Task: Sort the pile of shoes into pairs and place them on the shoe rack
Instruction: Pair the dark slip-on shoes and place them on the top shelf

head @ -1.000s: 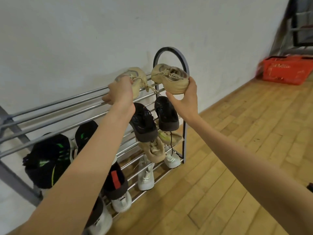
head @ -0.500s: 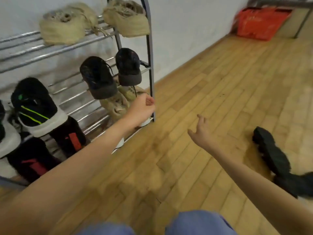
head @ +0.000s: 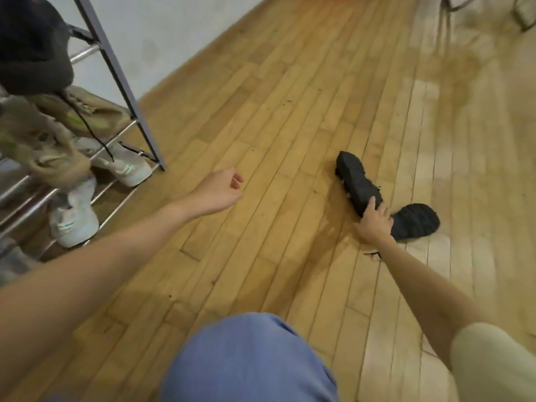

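Note:
Two black shoes lie on the wooden floor at the right. The nearer-left black shoe (head: 355,181) lies sole up, and my right hand (head: 374,220) grips its heel end with curled fingers. The second black shoe (head: 416,223) lies just right of that hand, partly behind it. My left hand (head: 220,188) hovers above the floor with loosely curled fingers, holding nothing. The metal shoe rack (head: 121,79) stands at the left with a dark shoe (head: 32,44), tan shoes (head: 43,134) and white shoes (head: 127,171) on its bars.
My knee in blue trousers (head: 249,361) fills the bottom centre. A white wall (head: 162,33) runs behind the rack. Metal chair or frame legs (head: 522,15) show at the top right. Wooden floor (head: 275,126) lies between the rack and the black shoes.
Both hands left the tan pair on the rack's top shelf. The view dropped to the floor. My right hand reached right and took hold of a black shoe; my left hand lowered.

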The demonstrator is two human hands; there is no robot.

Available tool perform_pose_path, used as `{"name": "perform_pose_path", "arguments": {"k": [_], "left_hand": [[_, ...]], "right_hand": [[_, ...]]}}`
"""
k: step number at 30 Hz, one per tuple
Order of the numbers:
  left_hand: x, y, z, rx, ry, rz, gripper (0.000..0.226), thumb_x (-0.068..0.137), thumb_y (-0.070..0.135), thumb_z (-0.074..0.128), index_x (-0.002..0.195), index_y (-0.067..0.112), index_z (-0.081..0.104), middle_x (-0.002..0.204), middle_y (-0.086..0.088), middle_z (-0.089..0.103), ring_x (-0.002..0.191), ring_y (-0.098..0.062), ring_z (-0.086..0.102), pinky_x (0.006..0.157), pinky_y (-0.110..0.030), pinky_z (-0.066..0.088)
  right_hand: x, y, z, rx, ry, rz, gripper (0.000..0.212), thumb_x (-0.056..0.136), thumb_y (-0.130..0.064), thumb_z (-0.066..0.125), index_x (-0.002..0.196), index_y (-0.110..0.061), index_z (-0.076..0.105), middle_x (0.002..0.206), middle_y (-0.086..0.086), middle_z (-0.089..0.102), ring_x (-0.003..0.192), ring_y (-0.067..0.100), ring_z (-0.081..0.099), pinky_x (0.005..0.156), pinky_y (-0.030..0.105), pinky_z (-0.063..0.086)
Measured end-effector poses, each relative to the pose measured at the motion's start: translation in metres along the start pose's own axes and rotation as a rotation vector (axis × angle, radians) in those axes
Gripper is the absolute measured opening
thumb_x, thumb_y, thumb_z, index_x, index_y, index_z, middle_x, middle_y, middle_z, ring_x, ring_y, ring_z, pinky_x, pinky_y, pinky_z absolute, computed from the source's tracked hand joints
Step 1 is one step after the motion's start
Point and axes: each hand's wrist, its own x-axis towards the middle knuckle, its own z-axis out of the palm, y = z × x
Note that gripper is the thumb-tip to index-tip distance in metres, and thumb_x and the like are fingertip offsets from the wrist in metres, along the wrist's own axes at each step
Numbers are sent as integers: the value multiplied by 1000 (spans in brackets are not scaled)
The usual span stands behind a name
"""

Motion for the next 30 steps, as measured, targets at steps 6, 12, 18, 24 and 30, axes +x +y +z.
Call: {"name": "perform_pose_path", "arguments": {"k": [6,12,18,24,30], "left_hand": [[-4,-20,24,15,-71,-14,29,86,12,55,116,10,58,106,-4,62,98,-21,59,80,-28,46],[-6,-33,29,-3,-115,-60,27,86,14,56,114,13,58,107,-3,63,98,-20,59,78,-28,44],[-6,-32,25,-150,-171,-152,36,90,28,56,124,14,53,113,-4,60,105,-21,58,94,-40,49],[-12,-31,25,-539,-181,-315,65,93,49,48,141,7,35,130,-19,54,113,-28,58,100,-41,48],[-23,-22,16,-793,-231,-307,52,96,55,32,131,18,43,120,-15,55,110,-29,57,87,-37,51]], "right_hand": [[21,7,2,44,144,-25,55,92,-6,53,141,-8,29,137,25,39,126,44,40,100,51,43],[-2,-22,-18,1102,52,166,38,101,-17,45,136,-1,43,132,19,53,108,34,59,82,35,54],[-65,-26,-15,1714,-272,84,27,101,-14,42,121,2,50,117,19,63,89,33,71,74,32,55],[-89,-35,-18,1782,-312,73,27,97,-20,39,109,-5,57,107,9,68,96,23,62,79,34,49],[-99,-54,-28,1747,-415,74,31,92,-24,46,110,0,55,93,9,67,83,19,63,71,27,49]]}}
